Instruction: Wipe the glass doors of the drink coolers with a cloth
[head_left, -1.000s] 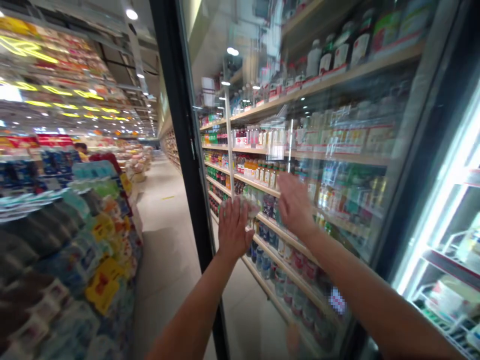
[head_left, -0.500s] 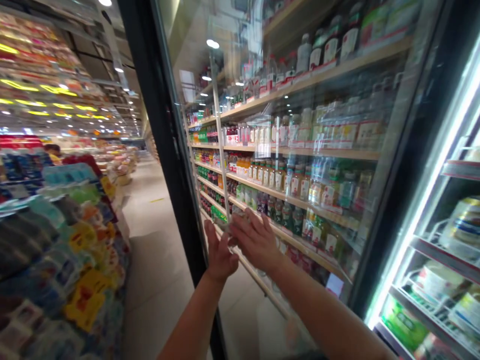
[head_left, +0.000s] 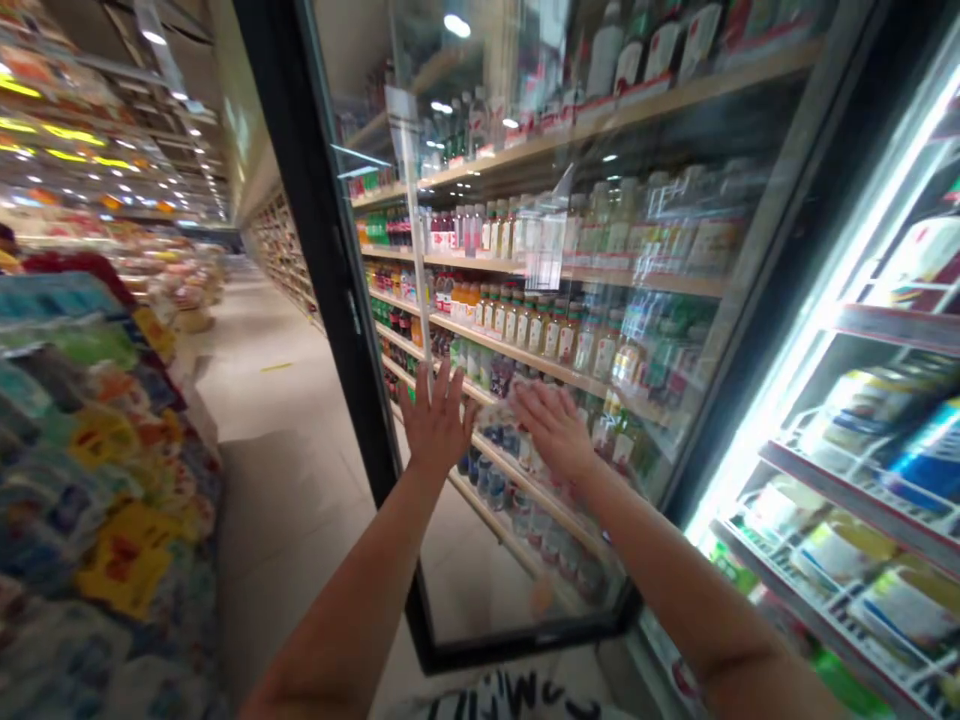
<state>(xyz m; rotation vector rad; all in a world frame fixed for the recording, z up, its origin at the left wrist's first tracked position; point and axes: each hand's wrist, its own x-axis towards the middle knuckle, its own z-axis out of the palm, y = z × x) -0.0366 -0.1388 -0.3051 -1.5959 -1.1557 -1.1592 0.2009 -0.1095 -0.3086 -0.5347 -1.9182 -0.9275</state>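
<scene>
A tall glass fridge door (head_left: 525, 640) with a black frame stands swung out in front of me, mirroring shelves of bottles. My left hand (head_left: 435, 422) lies flat on the glass near the frame's left upright, fingers spread, holding nothing. My right hand (head_left: 553, 428) rests flat on the glass a hand's width to the right, fingers stretched out. A pale blurred patch shows at its fingertips; I cannot make out what it is.
The lit fridge interior (head_left: 847, 470) with wire shelves of tubs and packs is at right. A rack of bagged goods (head_left: 97, 480) lines the left side. The tiled aisle (head_left: 285, 430) runs ahead between them. A person in red (head_left: 75, 265) stands far off left.
My right hand came down the glass to meet the left, then both spread apart again. The pale thing by my left fingers a second ago now shows near the right fingertips. The view shifted right.
</scene>
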